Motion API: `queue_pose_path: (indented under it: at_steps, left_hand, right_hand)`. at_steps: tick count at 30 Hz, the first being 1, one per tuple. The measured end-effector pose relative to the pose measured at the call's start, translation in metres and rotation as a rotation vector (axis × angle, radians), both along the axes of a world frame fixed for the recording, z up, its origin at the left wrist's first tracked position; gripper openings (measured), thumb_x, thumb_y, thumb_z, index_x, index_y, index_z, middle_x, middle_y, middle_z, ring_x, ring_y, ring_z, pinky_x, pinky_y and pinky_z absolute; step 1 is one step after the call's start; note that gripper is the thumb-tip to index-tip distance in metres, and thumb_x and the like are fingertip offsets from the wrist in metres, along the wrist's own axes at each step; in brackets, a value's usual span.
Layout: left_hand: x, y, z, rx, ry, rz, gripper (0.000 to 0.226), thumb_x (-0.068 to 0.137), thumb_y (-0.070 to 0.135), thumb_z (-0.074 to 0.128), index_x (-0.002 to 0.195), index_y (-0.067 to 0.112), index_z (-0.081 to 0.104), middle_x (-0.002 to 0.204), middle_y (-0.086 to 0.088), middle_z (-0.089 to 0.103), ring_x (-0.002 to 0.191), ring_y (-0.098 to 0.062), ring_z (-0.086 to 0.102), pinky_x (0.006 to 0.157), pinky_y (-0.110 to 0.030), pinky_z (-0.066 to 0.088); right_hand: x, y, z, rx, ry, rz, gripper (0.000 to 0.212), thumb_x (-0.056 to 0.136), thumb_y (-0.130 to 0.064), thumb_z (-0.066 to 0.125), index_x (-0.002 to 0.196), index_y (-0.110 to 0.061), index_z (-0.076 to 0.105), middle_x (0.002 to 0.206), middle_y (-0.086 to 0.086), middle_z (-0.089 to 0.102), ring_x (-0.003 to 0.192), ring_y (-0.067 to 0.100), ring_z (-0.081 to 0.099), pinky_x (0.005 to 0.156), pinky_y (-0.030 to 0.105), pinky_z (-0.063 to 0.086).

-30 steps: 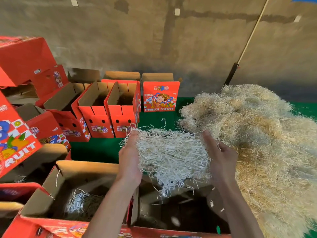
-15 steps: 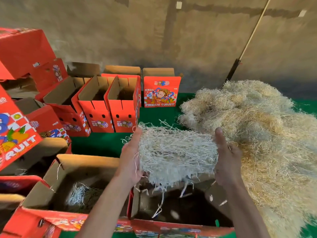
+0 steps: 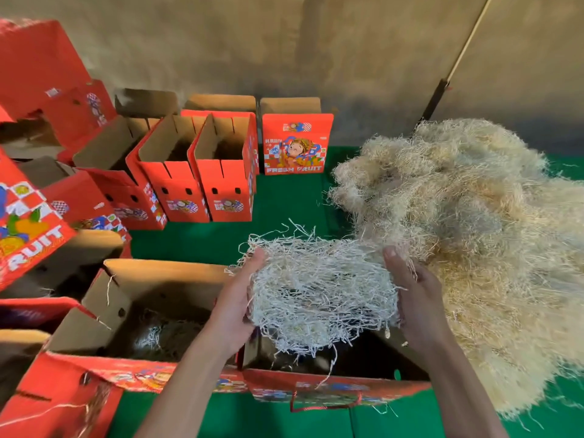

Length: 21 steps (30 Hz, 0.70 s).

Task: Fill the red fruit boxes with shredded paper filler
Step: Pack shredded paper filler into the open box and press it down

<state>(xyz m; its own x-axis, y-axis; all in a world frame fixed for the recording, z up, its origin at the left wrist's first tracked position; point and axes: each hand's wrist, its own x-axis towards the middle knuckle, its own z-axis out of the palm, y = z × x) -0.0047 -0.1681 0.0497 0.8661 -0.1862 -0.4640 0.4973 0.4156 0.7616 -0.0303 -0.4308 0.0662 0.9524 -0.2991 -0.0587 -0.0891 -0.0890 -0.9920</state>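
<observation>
Head view. Both hands held one wad of shredded paper [image 3: 319, 289] between them, above the open near-right red box [image 3: 335, 387]. Left hand [image 3: 235, 306] pressed against the wad's left side, fingers fairly straight, thumb lying up along the wad's edge. Right hand [image 3: 414, 298] cupped the right side, thumb up, fingers out of sight behind the paper; how far they curled could not be told. The wad hung over the box mouth with loose strands trailing down past its near wall.

Compared with half a second earlier: the wad sat lower, nearer the box opening, and looked squeezed rounder and more compact; a second earlier it was spread wider and flatter between the hands. The hands had come closer together and down. The camera also tipped down, so more of the near box fronts and the green cloth [image 3: 284, 203] in front showed.

The near-left open box [image 3: 104, 371] already had some shredded paper at its bottom, as before. The big heap of shredded paper [image 3: 474, 235] lay on the right, just beside the right hand, unchanged. Row of open red boxes [image 3: 196, 191] stood at the far left, with one printed "FRESH FRUIT" box [image 3: 297, 143] at the far centre; none had moved.
</observation>
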Motion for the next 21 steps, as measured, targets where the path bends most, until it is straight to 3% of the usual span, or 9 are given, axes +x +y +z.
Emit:
queue_pose_path:
  at_steps: [2,3,5,7,9,11,14,17,21]
  left_hand:
    - [-0.005,0.002,-0.002,0.051,-0.001,-0.035,0.075,0.06,0.067,0.086,0.126,0.036,0.066,0.128,0.004,0.069,0.122,-0.023,0.063,0.105,-0.05,0.046]
    - [-0.008,0.003,-0.002,0.067,-0.001,-0.075,0.076,0.06,0.067,0.086,0.126,0.037,0.066,0.128,0.009,0.068,0.126,-0.019,0.059,0.108,-0.047,0.043]
    - [-0.017,0.004,-0.001,0.154,-0.011,-0.203,0.081,0.057,0.071,0.085,0.129,0.042,0.061,0.13,0.026,0.061,0.134,-0.005,0.043,0.115,-0.041,0.033]
    - [-0.023,0.008,-0.008,0.3,0.018,-0.319,0.116,0.054,0.075,0.085,0.152,0.035,0.036,0.147,0.026,0.044,0.134,0.002,0.029,0.12,-0.041,0.02]
    - [-0.027,0.013,-0.01,0.383,0.054,-0.438,0.139,0.054,0.075,0.085,0.159,0.03,0.004,0.16,0.017,0.022,0.134,0.0,0.028,0.116,-0.037,0.028]
    - [-0.027,0.014,-0.006,0.523,0.072,-0.596,0.141,0.056,0.075,0.084,0.159,0.026,0.001,0.163,0.013,0.01,0.129,-0.004,0.039,0.103,-0.029,0.044]
    - [-0.02,0.003,-0.01,0.95,0.023,-0.773,0.091,0.079,0.053,0.078,0.147,0.015,0.031,0.145,0.003,0.039,0.09,-0.004,0.071,0.082,-0.026,0.05]
    - [-0.017,-0.019,-0.012,1.436,-0.174,-0.916,0.02,0.096,0.017,0.059,0.111,0.012,0.047,0.103,0.002,0.057,0.074,-0.009,0.06,0.057,-0.024,0.038]
    - [-0.015,-0.039,-0.011,1.611,-0.261,-0.956,0.027,0.091,0.011,0.067,0.115,0.011,0.055,0.111,-0.007,0.061,0.087,-0.02,0.057,0.069,-0.028,0.043]
  right_hand:
    - [-0.007,-0.008,-0.009,-0.068,0.045,0.079,0.066,0.077,-0.079,0.064,0.127,-0.036,0.062,0.056,-0.014,0.061,0.042,0.024,0.056,0.05,0.022,0.041]
    - [-0.01,-0.011,-0.013,-0.095,0.044,0.128,0.055,0.079,-0.077,0.064,0.118,-0.038,0.067,0.05,-0.016,0.055,0.036,0.02,0.047,0.045,0.019,0.038]
    - [-0.02,-0.014,-0.019,-0.15,0.03,0.252,0.037,0.085,-0.071,0.061,0.084,-0.035,0.07,0.046,-0.011,0.043,0.039,0.012,0.04,0.05,0.011,0.044]
    - [-0.027,-0.018,-0.024,-0.202,0.043,0.36,0.046,0.09,-0.065,0.061,0.062,-0.029,0.054,0.053,-0.005,0.041,0.048,0.009,0.045,0.056,0.005,0.04]
    - [-0.032,-0.023,-0.03,-0.28,0.105,0.456,0.052,0.089,-0.065,0.061,0.062,-0.024,0.046,0.058,-0.006,0.037,0.052,0.01,0.039,0.06,0.013,0.035]
    - [-0.032,-0.029,-0.032,-0.382,0.229,0.557,0.052,0.087,-0.07,0.059,0.073,-0.021,0.056,0.066,-0.008,0.046,0.061,0.01,0.046,0.066,0.025,0.037]
    - [-0.029,-0.035,-0.036,-0.54,0.389,0.677,0.049,0.085,-0.072,0.057,0.083,-0.023,0.054,0.073,-0.009,0.045,0.063,0.009,0.043,0.063,0.028,0.034]
    - [-0.021,-0.035,-0.046,-0.82,0.516,0.704,0.037,0.094,-0.046,0.06,0.099,-0.009,0.054,0.095,0.005,0.061,0.082,0.017,0.061,0.067,0.032,0.041]
    - [-0.017,-0.023,-0.038,-0.836,0.407,0.656,0.041,0.092,-0.038,0.067,0.107,-0.001,0.059,0.085,0.006,0.062,0.071,0.014,0.055,0.063,0.028,0.039]
